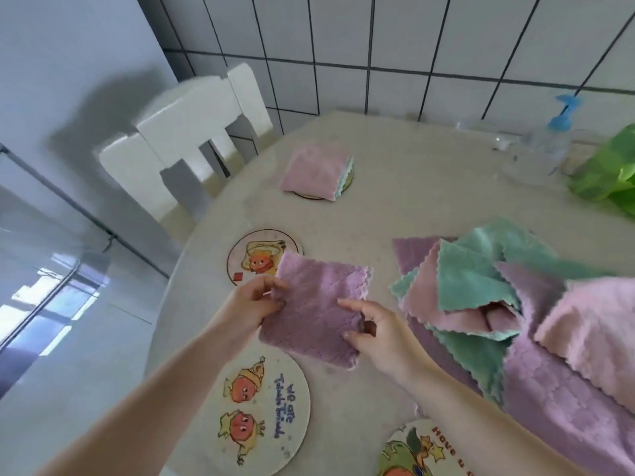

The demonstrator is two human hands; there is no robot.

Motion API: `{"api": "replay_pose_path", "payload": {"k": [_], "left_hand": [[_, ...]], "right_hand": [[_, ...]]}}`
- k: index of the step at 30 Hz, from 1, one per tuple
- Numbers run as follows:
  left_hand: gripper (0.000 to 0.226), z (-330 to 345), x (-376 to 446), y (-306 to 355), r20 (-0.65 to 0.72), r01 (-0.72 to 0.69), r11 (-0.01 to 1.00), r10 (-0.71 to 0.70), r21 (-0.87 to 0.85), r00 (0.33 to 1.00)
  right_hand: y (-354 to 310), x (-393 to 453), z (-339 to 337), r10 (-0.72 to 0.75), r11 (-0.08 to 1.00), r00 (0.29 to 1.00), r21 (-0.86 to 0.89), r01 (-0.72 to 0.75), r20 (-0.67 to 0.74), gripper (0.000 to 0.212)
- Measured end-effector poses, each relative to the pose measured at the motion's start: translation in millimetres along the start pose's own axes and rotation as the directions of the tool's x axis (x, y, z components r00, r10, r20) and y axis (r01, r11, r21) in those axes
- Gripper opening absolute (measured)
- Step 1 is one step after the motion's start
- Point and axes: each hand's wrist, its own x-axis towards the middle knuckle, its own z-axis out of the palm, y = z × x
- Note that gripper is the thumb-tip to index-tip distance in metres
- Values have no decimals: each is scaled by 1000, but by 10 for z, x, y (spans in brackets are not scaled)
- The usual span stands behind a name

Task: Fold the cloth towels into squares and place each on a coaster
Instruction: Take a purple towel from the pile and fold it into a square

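A purple towel, folded into a square, is held above the table between both hands. My left hand pinches its left edge. My right hand grips its right edge near the lower corner. Just behind the towel lies a round coaster with a cartoon print, partly covered by the towel's far corner. A second coaster lies under my forearms and a third coaster sits at the bottom edge. At the back, a folded pink towel rests on another coaster.
A heap of unfolded pink, teal and purple towels fills the right side of the beige table. A clear spray bottle with a blue top and a green bag stand at the back right. A white chair is behind the table's left edge.
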Motion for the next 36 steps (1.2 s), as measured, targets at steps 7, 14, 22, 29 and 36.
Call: {"api": "replay_pose_path", "payload": {"k": [7, 14, 22, 29, 36], "left_hand": [[45, -761, 618, 210, 33, -135, 883, 135, 449, 990], [57, -1068, 1144, 95, 124, -255, 731, 230, 633, 965], [60, -1144, 1263, 85, 121, -191, 659, 150, 727, 981], [48, -874, 1201, -50, 323, -490, 228, 515, 842, 794], [69, -869, 1358, -285, 293, -358, 131, 357, 924, 887]], "right_hand": [[-350, 841, 595, 24, 999, 1000, -28, -24, 11, 57], [-440, 1251, 754, 112, 991, 994, -78, -111, 7, 59], [-524, 1388, 794, 93, 978, 996, -187, -89, 13, 58], [-602, 1400, 893, -231, 794, 956, -604, 76, -183, 53], [-348, 1499, 1007, -134, 578, 991, -812, 80, 2, 66]]}}
